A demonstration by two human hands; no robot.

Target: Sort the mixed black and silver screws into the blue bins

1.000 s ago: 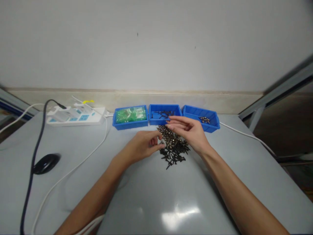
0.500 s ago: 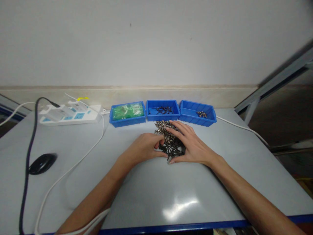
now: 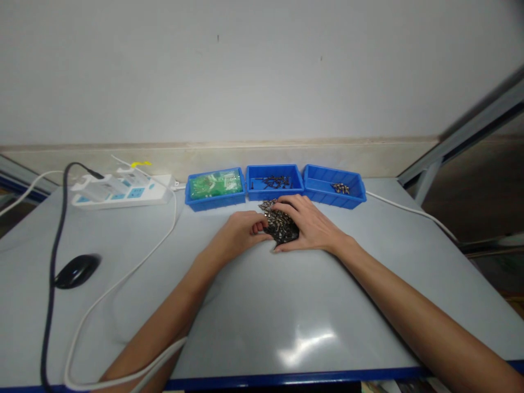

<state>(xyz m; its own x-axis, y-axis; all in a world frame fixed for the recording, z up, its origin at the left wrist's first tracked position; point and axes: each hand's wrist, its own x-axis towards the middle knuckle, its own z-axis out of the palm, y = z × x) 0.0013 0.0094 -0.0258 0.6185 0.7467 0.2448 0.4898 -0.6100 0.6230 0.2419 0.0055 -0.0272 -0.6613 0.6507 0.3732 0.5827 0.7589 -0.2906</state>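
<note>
Metal screws, dark with brassy glints, lie heaped on a grey table between a worker's two bare hands, seen from the head view. At the heap's left edge, the left hand has its fingers curled and its thumb stretched toward the pile; whether it grips a screw cannot be told. Opposite, the right hand is cupped wide, fingers arched over the top and right side of the heap, thumb along the near edge; anything under its palm is hidden. Just beyond stand three blue bins in a row: the left bin with green packets, the middle bin with loose dark screws, the right bin with small brassy pieces. Farther left are a white power strip, a black mouse-like object and a black cable. A white cable loops near the left forearm.
</note>
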